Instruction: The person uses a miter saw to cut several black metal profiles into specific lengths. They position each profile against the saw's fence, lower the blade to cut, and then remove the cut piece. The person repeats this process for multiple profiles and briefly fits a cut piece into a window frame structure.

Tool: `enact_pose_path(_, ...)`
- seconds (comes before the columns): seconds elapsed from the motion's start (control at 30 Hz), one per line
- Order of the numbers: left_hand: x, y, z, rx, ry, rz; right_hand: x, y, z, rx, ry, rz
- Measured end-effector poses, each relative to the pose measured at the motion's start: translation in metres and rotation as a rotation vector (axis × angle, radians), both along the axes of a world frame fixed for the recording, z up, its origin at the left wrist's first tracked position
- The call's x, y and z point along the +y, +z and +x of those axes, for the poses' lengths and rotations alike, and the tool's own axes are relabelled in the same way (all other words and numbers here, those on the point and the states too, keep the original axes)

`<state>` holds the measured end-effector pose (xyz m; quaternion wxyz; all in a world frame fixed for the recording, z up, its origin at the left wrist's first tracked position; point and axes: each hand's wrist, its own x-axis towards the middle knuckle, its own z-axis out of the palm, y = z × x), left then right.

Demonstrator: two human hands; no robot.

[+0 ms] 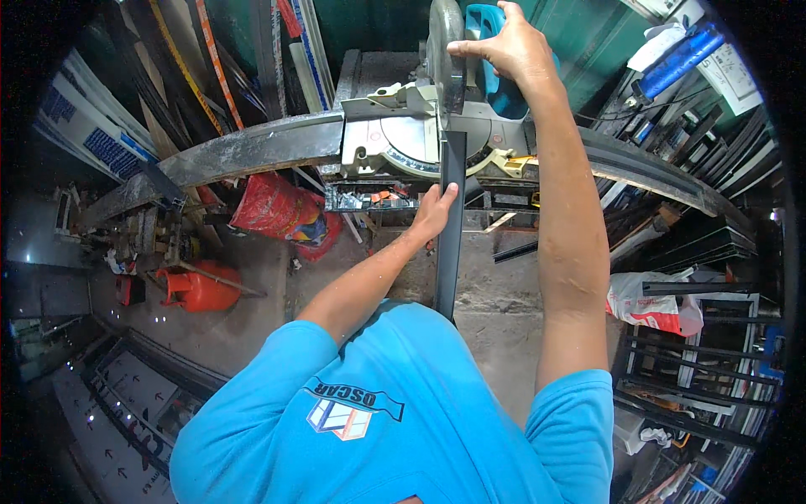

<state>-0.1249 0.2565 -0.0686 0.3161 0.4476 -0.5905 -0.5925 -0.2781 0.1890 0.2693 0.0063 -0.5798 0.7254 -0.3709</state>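
A long dark grey metal profile [451, 252] lies lengthwise from near my body to the bed of a miter saw [411, 139]. My left hand [431, 214] is closed on its left side, thumb on top, just in front of the saw table. My right hand [512, 52] is raised beside the saw's blue-green motor housing [480, 21], right of the round blade guard [445, 50]. Its thumb points left toward the guard and its fingers are spread, with nothing seen between them. The profile's far end rests close under the blade.
A worn metal support rail [252, 151] runs left of the saw, and another rail [646, 164] runs right. Below stand a red bucket [273, 210] and an orange gas cylinder [206, 287]. Upright profiles [277, 59] lean at the back left. A white and red sack [646, 302] lies right.
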Motion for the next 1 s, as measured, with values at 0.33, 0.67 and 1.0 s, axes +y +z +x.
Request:
enact_pose_path(0.33, 0.002, 0.01, 0.003, -0.024, -0.012, -0.021, 0.004, -0.001, 0.004, -0.022, -0.001, -0.002)
enact_pose_path(0.67, 0.0, 0.003, 0.001, -0.035, -0.013, -0.04, -0.004, -0.022, -0.007, 0.019, -0.001, 0.05)
enact_pose_path(1.0, -0.001, -0.007, 0.0, -0.021, 0.004, -0.028, 0.001, -0.029, -0.005, 0.025, -0.008, 0.051)
